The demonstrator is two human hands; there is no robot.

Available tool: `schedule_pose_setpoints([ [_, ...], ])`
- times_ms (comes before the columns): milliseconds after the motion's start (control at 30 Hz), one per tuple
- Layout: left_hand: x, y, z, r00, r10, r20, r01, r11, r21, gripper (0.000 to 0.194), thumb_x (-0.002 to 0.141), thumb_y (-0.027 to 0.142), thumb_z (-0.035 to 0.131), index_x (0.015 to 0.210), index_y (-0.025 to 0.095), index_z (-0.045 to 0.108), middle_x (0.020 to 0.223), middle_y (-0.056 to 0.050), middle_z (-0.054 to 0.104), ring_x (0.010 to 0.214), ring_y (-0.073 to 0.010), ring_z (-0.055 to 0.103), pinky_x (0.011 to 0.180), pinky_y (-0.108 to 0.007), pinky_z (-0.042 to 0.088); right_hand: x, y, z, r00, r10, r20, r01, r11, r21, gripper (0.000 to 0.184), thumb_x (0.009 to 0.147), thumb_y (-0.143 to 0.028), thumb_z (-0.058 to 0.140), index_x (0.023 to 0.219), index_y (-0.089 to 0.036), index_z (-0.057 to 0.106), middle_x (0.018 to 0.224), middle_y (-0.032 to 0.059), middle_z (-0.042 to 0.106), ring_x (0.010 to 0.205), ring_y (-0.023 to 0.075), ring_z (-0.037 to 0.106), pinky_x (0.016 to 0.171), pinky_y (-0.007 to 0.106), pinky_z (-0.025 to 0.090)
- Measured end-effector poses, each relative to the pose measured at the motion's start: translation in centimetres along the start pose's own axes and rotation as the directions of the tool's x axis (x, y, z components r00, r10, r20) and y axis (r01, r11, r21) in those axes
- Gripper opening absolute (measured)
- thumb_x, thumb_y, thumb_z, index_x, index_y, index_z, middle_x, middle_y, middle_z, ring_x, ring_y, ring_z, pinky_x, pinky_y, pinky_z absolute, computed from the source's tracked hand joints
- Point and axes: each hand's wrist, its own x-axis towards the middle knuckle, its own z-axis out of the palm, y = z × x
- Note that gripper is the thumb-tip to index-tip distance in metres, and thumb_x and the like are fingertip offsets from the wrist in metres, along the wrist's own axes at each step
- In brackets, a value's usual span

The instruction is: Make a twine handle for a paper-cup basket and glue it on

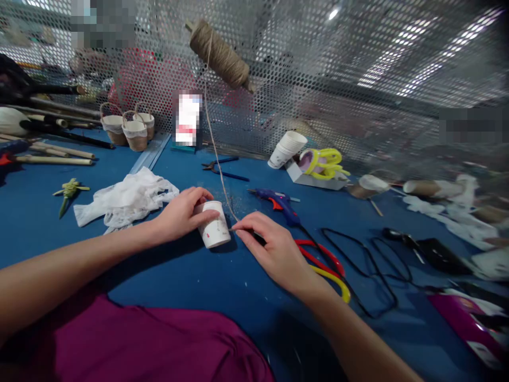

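A white paper cup with small printed marks is tilted on the blue table, and my left hand is wrapped round its side. To the right of the cup, my right hand pinches the end of a thin jute twine close to the cup's wall. That twine runs up to a large spool hung on a rod. Under my right palm shows a dark piece, mostly hidden, whose kind I cannot make out. A blue glue gun lies just beyond my right hand.
White lace is heaped left of my left hand. Pliers, stacked paper cups and a box with yellow-handled scissors lie toward the mesh screen. Small baskets stand back left. Red handles and a black cord lie right.
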Motion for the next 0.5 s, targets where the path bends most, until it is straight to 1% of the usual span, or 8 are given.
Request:
schedule_pose_setpoints([
  [33, -0.1, 0.0, 0.1, 0.991, 0.101, -0.089, -0.09, 0.989, 0.115, 0.026, 0.078, 0.032, 0.058, 0.096, 0.013, 0.055, 0.088, -0.009, 0.056, 0.082, -0.0202, 0.052, 0.071, -0.035, 0.045, 0.1, 0.0, 0.1, 1.0, -0.011, -0.007, 0.011, 1.0, 0.004, 0.011, 0.085, -0.013, 0.051, 0.083, -0.019, 0.06, 0.08, 0.0034, 0.061, 0.077, 0.0146, 0.057, 0.07, 0.029, 0.047],
  [67, -0.3, 0.1, 0.2, 0.967, 0.209, -0.144, -0.177, 0.962, 0.209, 0.024, 0.078, 0.031, 0.059, 0.094, 0.012, 0.057, 0.088, -0.01, 0.056, 0.084, -0.0209, 0.051, 0.073, -0.036, 0.045, 0.1, -0.1, 0.1, 1.0, -0.016, -0.009, 0.016, 1.0, 0.009, 0.011, 0.085, -0.013, 0.051, 0.083, -0.019, 0.06, 0.079, 0.0033, 0.06, 0.076, 0.0144, 0.057, 0.069, 0.028, 0.047],
  [100, -0.4, 0.1, 0.3, 0.938, 0.305, -0.166, -0.256, 0.93, 0.264, 0.02, 0.079, 0.028, 0.059, 0.09, 0.012, 0.059, 0.087, -0.01, 0.055, 0.084, -0.0205, 0.051, 0.073, -0.035, 0.045, 0.1, -0.2, 0.2, 1.0, -0.017, -0.008, 0.017, 1.0, 0.015, 0.011, 0.084, -0.013, 0.052, 0.083, -0.019, 0.06, 0.079, 0.0032, 0.061, 0.076, 0.0142, 0.057, 0.069, 0.028, 0.047],
  [133, -0.4, 0.2, 0.3, 0.912, 0.376, -0.162, -0.323, 0.904, 0.28, 0.015, 0.08, 0.025, 0.057, 0.087, 0.012, 0.059, 0.083, -0.009, 0.055, 0.08, -0.0191, 0.052, 0.07, -0.032, 0.046, 0.2, -0.2, 0.2, 1.0, -0.015, -0.002, 0.015, 1.0, 0.02, 0.011, 0.084, -0.012, 0.052, 0.084, -0.019, 0.061, 0.079, 0.0031, 0.061, 0.076, 0.014, 0.057, 0.069, 0.028, 0.047],
  [200, -0.5, 0.5, 0.4, 0.883, 0.454, -0.119, -0.418, 0.876, 0.242, 0.011, 0.084, 0.018, 0.052, 0.08, 0.012, 0.06, 0.077, -0.007, 0.055, 0.072, -0.0159, 0.052, 0.063, -0.027, 0.046, 0.2, -0.3, 0.3, 1.0, -0.017, 0.009, 0.017, 1.0, 0.024, 0.011, 0.084, -0.012, 0.053, 0.084, -0.019, 0.061, 0.079, 0.0029, 0.062, 0.076, 0.0138, 0.058, 0.069, 0.027, 0.047],
  [267, -0.7, 0.8, 0.3, 0.878, 0.473, -0.07, -0.456, 0.872, 0.175, 0.014, 0.085, 0.015, 0.048, 0.078, 0.012, 0.059, 0.076, -0.007, 0.056, 0.072, -0.0151, 0.053, 0.063, -0.026, 0.046, 0.2, -0.3, 0.3, 0.999, -0.03, 0.012, 0.03, 0.999, 0.015, 0.01, 0.083, -0.011, 0.054, 0.083, -0.018, 0.061, 0.078, 0.003, 0.062, 0.076, 0.0139, 0.058, 0.069, 0.027, 0.046],
  [367, -1.0, 1.3, -0.1, 0.892, 0.451, -0.005, -0.45, 0.891, 0.06, 0.013, 0.086, 0.017, 0.047, 0.08, 0.013, 0.058, 0.08, -0.007, 0.057, 0.079, -0.0157, 0.054, 0.071, -0.029, 0.047, 0.3, 0.0, 0.4, 0.998, -0.055, 0.004, 0.055, 0.998, -0.01, 0.009, 0.083, -0.012, 0.054, 0.083, -0.017, 0.061, 0.077, 0.0034, 0.062, 0.074, 0.014, 0.058, 0.068, 0.027, 0.046],
  [500, -1.5, 1.4, -0.3, 0.897, 0.442, 0.023, -0.441, 0.897, -0.042, 0.009, 0.081, 0.023, 0.057, 0.083, 0.014, 0.057, 0.087, -0.008, 0.057, 0.084, -0.0168, 0.054, 0.075, -0.032, 0.047, 0.2, 0.1, 0.4, 0.997, -0.073, -0.004, 0.073, 0.997, -0.026, 0.009, 0.083, -0.012, 0.053, 0.082, -0.017, 0.061, 0.076, 0.0037, 0.062, 0.073, 0.0144, 0.058, 0.066, 0.027, 0.046],
])
